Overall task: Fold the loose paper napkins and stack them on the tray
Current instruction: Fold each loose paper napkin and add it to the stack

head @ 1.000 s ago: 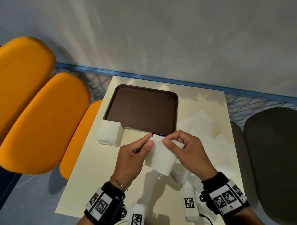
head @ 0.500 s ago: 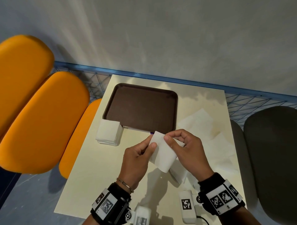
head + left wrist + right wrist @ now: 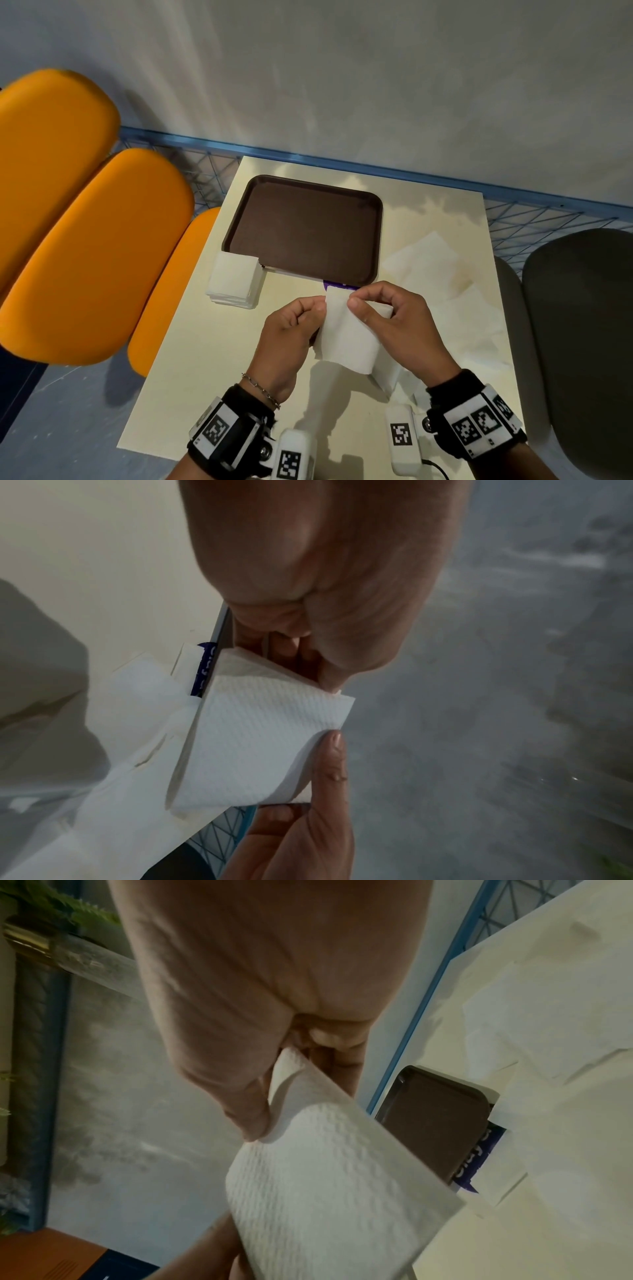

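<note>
Since a second ago my left hand (image 3: 291,329) has curled tighter; both it and my right hand (image 3: 394,318) pinch the napkin's (image 3: 346,335) top corners above the table (image 3: 212,342) to align its edges, near the bare tray (image 3: 308,229).

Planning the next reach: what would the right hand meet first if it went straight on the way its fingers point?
Likely the left hand, since the right hand points leftward across the shared napkin; depth is unclear.
</note>
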Demonstrator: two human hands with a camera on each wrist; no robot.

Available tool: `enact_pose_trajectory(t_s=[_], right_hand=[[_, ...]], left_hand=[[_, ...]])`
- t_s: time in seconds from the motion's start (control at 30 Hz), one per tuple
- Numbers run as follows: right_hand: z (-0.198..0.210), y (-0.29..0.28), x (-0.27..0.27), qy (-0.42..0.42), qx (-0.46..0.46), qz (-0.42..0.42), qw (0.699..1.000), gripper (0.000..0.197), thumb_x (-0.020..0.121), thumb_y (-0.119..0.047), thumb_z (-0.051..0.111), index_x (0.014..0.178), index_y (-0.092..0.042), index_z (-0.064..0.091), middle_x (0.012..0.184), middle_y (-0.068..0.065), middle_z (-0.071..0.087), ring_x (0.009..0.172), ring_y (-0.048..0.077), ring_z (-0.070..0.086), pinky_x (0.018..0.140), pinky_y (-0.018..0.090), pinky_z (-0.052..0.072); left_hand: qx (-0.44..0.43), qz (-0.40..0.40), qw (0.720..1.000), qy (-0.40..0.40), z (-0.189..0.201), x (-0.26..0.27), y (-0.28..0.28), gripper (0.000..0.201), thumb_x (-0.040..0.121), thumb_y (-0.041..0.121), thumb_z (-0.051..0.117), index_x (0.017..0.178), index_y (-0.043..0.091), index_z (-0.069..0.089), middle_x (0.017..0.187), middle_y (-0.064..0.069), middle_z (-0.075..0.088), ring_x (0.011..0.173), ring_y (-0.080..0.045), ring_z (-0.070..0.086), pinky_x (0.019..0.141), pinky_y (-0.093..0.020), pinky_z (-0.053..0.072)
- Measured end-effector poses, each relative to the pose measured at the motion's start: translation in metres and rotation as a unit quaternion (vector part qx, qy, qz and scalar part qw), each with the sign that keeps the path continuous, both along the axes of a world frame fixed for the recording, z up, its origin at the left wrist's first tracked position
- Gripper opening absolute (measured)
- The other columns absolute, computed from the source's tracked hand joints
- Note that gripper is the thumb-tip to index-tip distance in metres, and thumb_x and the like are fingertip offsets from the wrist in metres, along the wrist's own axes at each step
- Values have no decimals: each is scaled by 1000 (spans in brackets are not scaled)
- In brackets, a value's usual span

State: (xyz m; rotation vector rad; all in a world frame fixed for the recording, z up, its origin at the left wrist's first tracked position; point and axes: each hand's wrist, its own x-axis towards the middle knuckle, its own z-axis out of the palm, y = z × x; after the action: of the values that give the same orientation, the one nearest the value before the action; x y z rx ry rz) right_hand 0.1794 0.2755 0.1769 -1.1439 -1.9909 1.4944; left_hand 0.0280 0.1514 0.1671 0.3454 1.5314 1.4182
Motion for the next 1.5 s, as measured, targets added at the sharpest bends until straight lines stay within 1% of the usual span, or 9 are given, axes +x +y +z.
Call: enact_pose_trajectory(t_s=[0.37,0.43,0.5,0.6,0.77,1.03,1.17,1.27,1.5], right_hand=[[-2,0,-1,-23,14,-8,1000,4,92,-35,81,92,-32,78,95,-26,75,93,1,70,80,17,52],[-3,0,-2,-24,13,-12,1000,5,92,-35,80,92,-32,77,95,-25,75,94,1,70,81,18,52],[-4,-1,-3,-24,9,-15,1000,6,93,-35,80,92,-31,77,95,-22,76,93,3,70,81,20,52],[-5,-2,-4,-22,5,-17,1000,7,93,-37,80,93,-31,77,95,-20,76,91,6,71,81,25,56],[-3,-4,-5,-23,2,-14,1000,7,91,-38,82,93,-32,77,95,-19,77,90,8,72,80,30,60],[0,-6,-4,20,-55,-14,998,21,88,-29,86,106,-33,77,98,-9,80,91,12,77,80,32,64],[2,-1,1,38,-76,-39,996,15,87,-19,87,100,-25,82,89,0,79,71,13,65,72,27,60],[5,1,3,68,-116,-55,989,14,88,-9,84,101,-14,81,87,12,79,74,17,72,70,27,61],[2,3,0,68,-174,-76,979,20,92,-6,79,110,-14,77,87,12,81,77,20,75,72,26,60]], left_hand=[[7,-32,999,-15,3,1,-2,32,110,29,49,112,28,81,114,-8,78,111,-36,70,102,-55,53],[6,-37,999,-5,2,1,-2,30,110,31,51,110,27,81,113,-10,78,102,-30,70,101,-55,54],[11,-44,999,15,1,2,-2,27,108,31,55,110,23,80,111,-9,78,95,-19,68,90,-50,57],[20,-59,997,45,-3,2,-3,23,107,27,58,110,21,79,107,-3,78,91,-13,66,78,-30,53],[15,-57,995,76,-5,2,-2,23,108,22,56,107,22,79,99,1,79,81,-7,65,67,-19,49],[-10,-11,996,91,-9,0,-1,22,106,26,59,98,23,79,96,4,78,83,-9,66,71,-25,54],[-15,7,996,85,-8,-5,-3,23,106,26,59,96,23,78,94,5,77,79,-6,64,66,-22,51],[-13,10,996,90,-8,-7,-5,23,107,26,58,97,21,78,94,4,78,78,-5,65,66,-21,51],[-12,20,993,113,-10,-11,-11,23,106,23,58,95,23,78,90,8,77,75,-1,65,66,-21,52]])
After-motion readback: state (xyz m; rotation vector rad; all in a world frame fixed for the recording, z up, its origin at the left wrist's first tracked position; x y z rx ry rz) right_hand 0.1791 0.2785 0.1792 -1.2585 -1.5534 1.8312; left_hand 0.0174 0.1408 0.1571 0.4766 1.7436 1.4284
